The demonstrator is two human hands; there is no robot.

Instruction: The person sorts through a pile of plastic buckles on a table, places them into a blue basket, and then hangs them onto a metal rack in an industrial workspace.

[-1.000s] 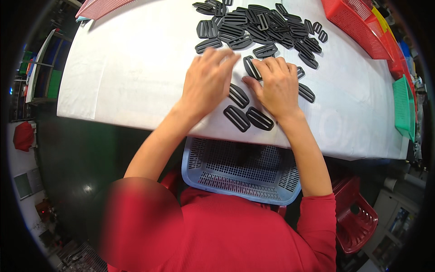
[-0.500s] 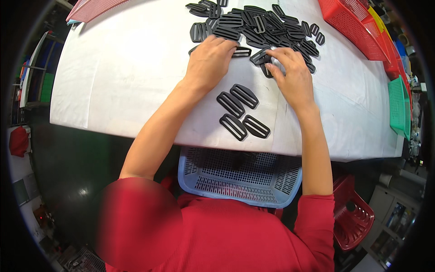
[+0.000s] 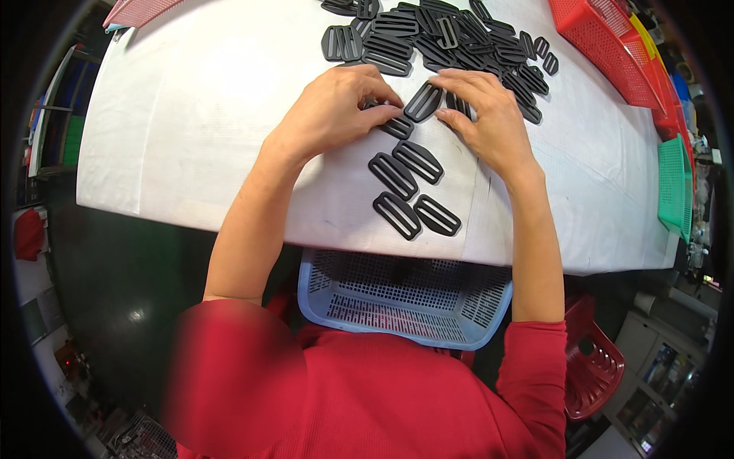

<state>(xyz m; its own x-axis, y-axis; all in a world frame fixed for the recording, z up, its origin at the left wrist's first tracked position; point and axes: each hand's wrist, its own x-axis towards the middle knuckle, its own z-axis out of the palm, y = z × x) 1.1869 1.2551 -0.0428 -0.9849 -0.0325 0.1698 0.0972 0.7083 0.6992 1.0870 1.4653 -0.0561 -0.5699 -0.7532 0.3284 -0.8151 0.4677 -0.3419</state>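
My left hand [image 3: 329, 111] is closed on a black slide buckle [image 3: 397, 128], thumb and fingers at its upper end, which they partly cover. Just right of it, a second slide buckle stands tilted at the fingertips of my right hand [image 3: 495, 118], which is curled round its right edge. Another buckle [image 3: 457, 105] lies partly hidden beneath that hand. Closer to me, several loose slide buckles [image 3: 394, 176] lie slanted in two short rows. Beyond both hands spreads a heap of the same black buckles [image 3: 466, 42].
The table [image 3: 191, 145] has a white cover. Below its front edge sits a blue perforated basket [image 3: 397, 327]. Red baskets [image 3: 604, 53] and a green basket [image 3: 673, 187] line the right side; a pink basket [image 3: 141, 9] stands far left. A red chair [image 3: 592, 375] is at lower right.
My left hand has come nearer and now grips a buckle behind the loose ones. My right hand has shifted slightly nearer, with a buckle turned up at its fingertips.
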